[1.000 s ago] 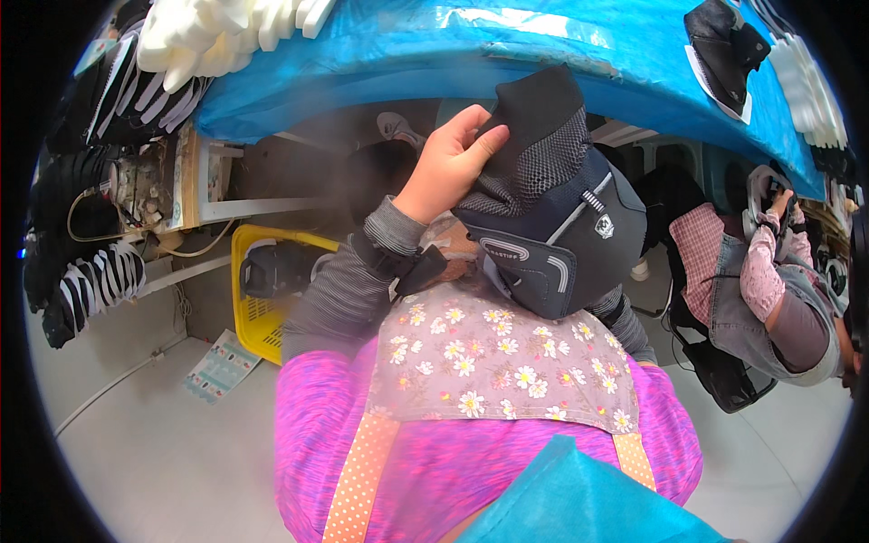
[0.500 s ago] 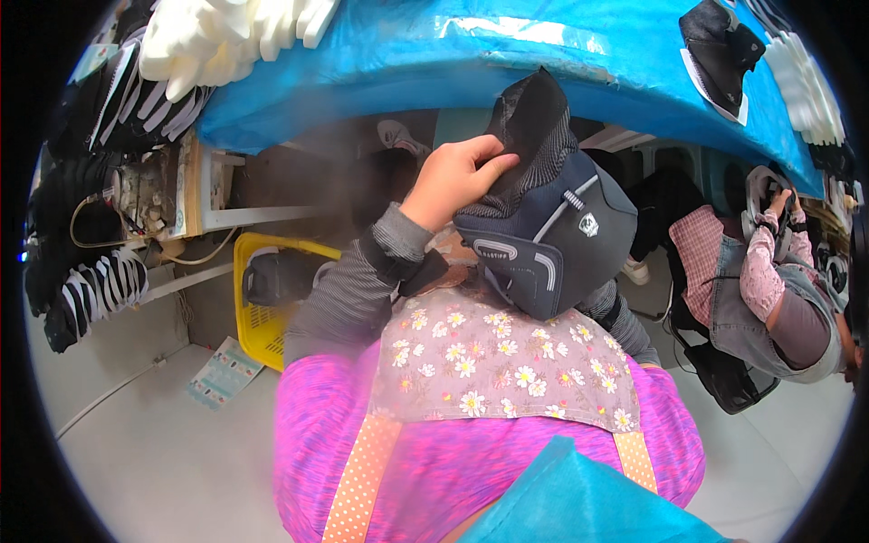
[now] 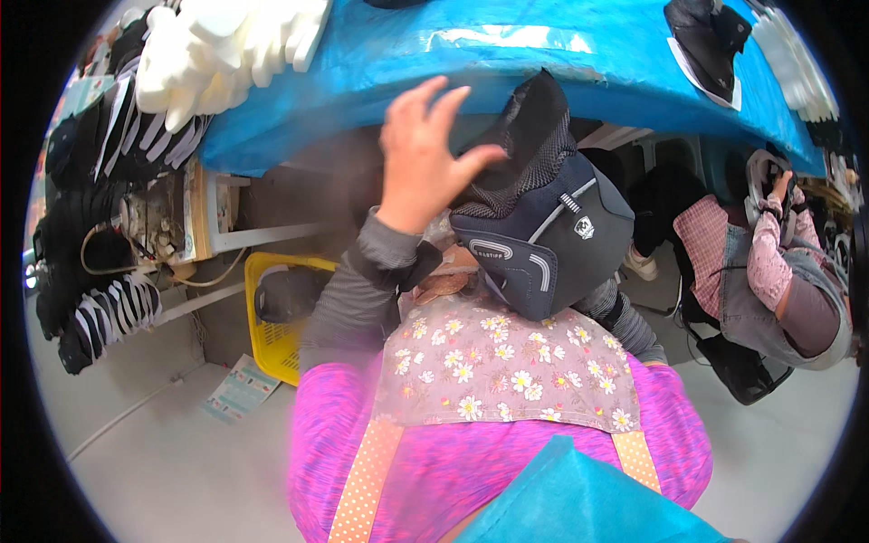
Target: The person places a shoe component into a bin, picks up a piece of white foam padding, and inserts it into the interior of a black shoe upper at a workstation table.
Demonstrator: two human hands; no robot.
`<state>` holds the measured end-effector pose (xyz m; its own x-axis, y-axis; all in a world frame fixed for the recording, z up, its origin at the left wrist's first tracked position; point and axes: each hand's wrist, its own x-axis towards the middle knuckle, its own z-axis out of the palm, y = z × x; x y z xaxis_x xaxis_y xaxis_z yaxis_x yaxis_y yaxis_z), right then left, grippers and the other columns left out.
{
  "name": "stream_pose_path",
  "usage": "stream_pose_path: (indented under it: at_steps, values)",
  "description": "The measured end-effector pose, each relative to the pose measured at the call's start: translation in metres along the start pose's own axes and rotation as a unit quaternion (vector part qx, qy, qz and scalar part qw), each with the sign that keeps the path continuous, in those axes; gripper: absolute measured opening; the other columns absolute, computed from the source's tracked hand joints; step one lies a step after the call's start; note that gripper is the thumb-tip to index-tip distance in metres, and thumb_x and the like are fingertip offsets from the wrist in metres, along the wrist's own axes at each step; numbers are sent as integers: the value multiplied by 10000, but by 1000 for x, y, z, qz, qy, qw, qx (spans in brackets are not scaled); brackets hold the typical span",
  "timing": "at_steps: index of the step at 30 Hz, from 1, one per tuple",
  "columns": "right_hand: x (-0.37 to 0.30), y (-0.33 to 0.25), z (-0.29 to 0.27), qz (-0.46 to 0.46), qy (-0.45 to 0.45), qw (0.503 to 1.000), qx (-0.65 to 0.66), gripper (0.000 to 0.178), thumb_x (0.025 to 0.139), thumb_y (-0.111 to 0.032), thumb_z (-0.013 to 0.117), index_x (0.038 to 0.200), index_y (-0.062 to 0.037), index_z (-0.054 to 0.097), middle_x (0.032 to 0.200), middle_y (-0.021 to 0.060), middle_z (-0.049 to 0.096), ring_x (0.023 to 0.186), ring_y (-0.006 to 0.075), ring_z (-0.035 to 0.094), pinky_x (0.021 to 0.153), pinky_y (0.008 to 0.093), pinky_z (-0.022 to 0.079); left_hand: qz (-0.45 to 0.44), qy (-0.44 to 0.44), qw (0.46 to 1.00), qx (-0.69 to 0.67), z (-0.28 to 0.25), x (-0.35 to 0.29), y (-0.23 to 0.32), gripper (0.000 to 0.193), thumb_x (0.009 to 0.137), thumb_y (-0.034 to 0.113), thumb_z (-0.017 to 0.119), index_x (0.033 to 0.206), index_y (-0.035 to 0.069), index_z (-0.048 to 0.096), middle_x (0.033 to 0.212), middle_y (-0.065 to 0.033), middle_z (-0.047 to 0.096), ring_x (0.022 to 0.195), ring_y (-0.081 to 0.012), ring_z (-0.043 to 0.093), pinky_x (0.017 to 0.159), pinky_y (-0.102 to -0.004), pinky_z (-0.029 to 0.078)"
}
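Observation:
My left hand (image 3: 421,156) is raised with its fingers spread and nothing in it. Its thumb tip is close to the mesh collar of a dark navy and black shoe upper (image 3: 588,249). This upper has grey piping, a small light emblem and a pale-striped flap, and stays up over my apron, its mesh end pointing away from me. My right forearm (image 3: 625,321), in a grey striped sleeve, runs in behind the upper. My right hand is hidden by it, so its fingers do not show.
A blue-covered table (image 3: 425,63) spans the far side, with white foam shoe forms (image 3: 226,54) and a black upper (image 3: 711,50) on it. Dark uppers (image 3: 100,244) hang at left. A yellow basket (image 3: 272,348) stands below. A seated co-worker (image 3: 769,281) works at right.
My left hand has let go of the upper's mesh collar and moved up and left, its fingers opening out. The upper has hardly moved.

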<state>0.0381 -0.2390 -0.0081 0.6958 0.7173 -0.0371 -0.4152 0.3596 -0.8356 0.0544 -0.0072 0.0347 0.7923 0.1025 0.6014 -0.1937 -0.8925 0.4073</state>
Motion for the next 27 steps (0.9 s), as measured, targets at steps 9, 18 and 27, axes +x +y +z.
stream_pose_path:
  at_steps: [9,18,27]
  values:
    - [-3,1,-7,-16,9,1000,8,665,847,-250,626,1414,-5,382,1397,140,472,1272,283,466,1064,375,361,-7,-206,958,-199,-51,-13,45,389,720,214,805,989,-25,657,933,-158,657,890,-302,648,772,-348,509]
    - [-18,-12,-4,-30,19,999,-15,662,860,-260,620,1421,-7,375,1403,140,467,1275,285,465,1065,377,361,-159,-343,867,-325,-44,-40,53,417,805,275,745,1067,7,560,954,-149,639,885,-279,642,792,-350,501]
    - [-29,-21,-1,-53,28,998,-25,660,874,-270,614,1428,-9,368,1409,140,462,1278,287,463,1067,379,362,-84,-492,833,-239,-56,-11,59,555,788,427,731,1038,-36,556,877,-217,628,809,-366,626,704,-391,485]
